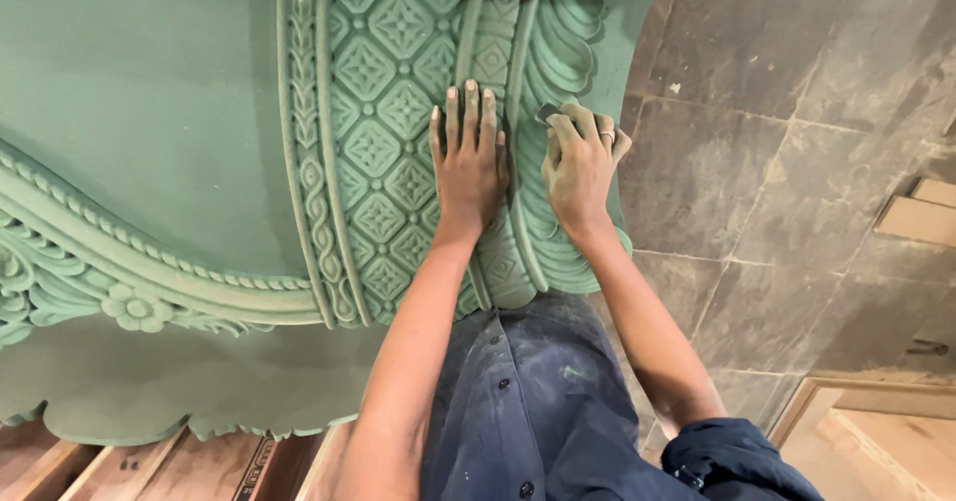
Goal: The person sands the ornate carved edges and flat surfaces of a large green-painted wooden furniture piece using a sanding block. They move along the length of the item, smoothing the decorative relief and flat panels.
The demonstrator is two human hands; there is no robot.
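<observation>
Carved green panel (199, 113): sanding of its scalloped right edge under way. Our left hand (468, 162) lay flat, released, bracing; our right hand (581, 167) clenched a sanding pad (549, 114). Next stroke needed light pressure.

Grey stone-tiled floor (797, 162), wooden planks (119, 466)

Grey stone floor tiles (777, 192), wooden planks (119, 466) below, pale wooden boards (921, 217) at right
</observation>
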